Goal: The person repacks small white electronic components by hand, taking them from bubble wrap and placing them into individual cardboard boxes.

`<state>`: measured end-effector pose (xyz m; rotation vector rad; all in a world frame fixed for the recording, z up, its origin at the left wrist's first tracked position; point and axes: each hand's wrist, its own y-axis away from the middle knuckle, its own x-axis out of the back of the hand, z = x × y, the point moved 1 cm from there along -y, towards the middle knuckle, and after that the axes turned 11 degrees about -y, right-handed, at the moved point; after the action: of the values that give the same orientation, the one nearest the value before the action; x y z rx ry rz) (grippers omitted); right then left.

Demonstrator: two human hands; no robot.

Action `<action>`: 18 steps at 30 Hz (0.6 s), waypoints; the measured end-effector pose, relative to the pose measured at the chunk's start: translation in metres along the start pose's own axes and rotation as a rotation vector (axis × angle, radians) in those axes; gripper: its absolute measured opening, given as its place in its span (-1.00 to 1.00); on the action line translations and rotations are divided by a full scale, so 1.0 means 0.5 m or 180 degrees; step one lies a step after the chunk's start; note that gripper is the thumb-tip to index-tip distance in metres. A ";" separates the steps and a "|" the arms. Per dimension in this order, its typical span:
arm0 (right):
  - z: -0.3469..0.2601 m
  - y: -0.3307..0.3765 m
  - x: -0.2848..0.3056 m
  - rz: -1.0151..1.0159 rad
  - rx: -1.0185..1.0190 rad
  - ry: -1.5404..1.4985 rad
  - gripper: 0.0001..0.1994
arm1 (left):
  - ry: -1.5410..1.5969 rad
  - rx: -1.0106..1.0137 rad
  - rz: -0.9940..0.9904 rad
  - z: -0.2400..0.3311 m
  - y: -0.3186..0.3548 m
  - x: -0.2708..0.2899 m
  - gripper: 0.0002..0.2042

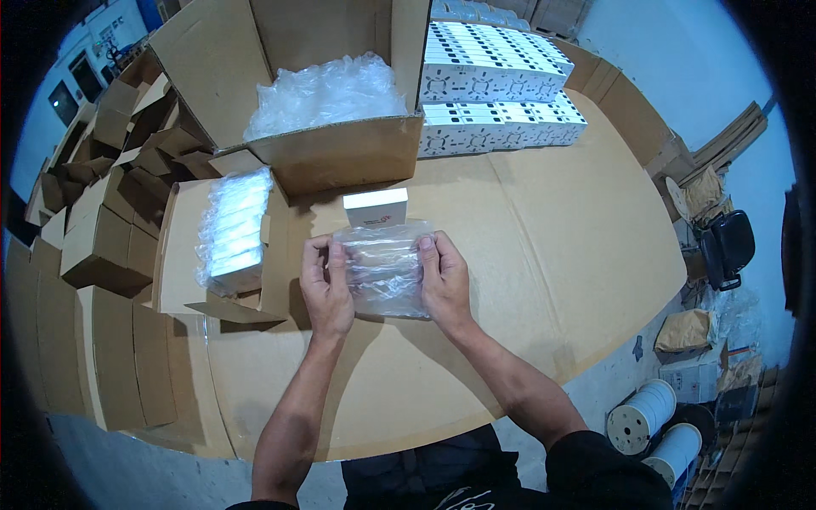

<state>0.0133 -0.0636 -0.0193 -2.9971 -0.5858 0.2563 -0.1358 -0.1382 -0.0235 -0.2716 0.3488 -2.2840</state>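
Between my two hands is a clear plastic bubble-wrap bag (384, 276), held by its upper left and upper right edges. My left hand (327, 285) pinches one side, with the thumb on top. On the other side my right hand (444, 279) grips it the same way. Just beyond the bag's far edge a small white box (376, 206) stands on the cardboard-covered table (544, 280); whether it touches the bag I cannot tell. To the left, an open brown carton (276, 276) holds a row of several bubble-wrapped white boxes (238, 221).
A large open carton (348, 157) full of clear bubble-wrap bags (327, 95) stands behind. Stacked white printed boxes (497, 127) sit at the back right. Empty brown cartons (110, 221) crowd the left. Wire spools (642, 416) and a black chair (728, 246) are off the table's right side.
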 end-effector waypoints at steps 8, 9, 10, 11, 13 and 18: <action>-0.018 0.003 -0.003 0.0368 0.0433 0.0527 -0.68 | 0.0301 0.0881 -0.0409 0.015 0.015 0.016 -0.75; -0.012 0.001 -0.001 0.0362 0.0438 0.0527 -0.68 | 0.0622 0.1132 -0.0901 0.023 0.017 0.016 -0.67; -0.005 -0.002 0.002 0.0397 0.0543 0.0510 -0.69 | 0.0625 0.1128 -0.0896 0.026 0.017 0.013 -0.67; 0.000 -0.005 0.004 0.0435 0.0649 0.0493 -0.71 | 0.0456 0.0884 -0.1101 0.030 0.018 0.006 -0.59; 0.008 -0.012 -0.006 0.0404 0.0739 0.0253 -0.72 | 0.0286 0.0640 -0.1311 0.030 0.017 0.002 -0.49; -0.029 -0.019 0.021 0.0120 -0.0397 -0.0295 -0.75 | 0.0224 0.0558 -0.1521 0.023 0.015 0.013 -0.45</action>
<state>0.0220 -0.0511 -0.0056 -3.1329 -0.5746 0.3767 -0.1316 -0.1498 -0.0147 -0.1997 0.1232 -2.7801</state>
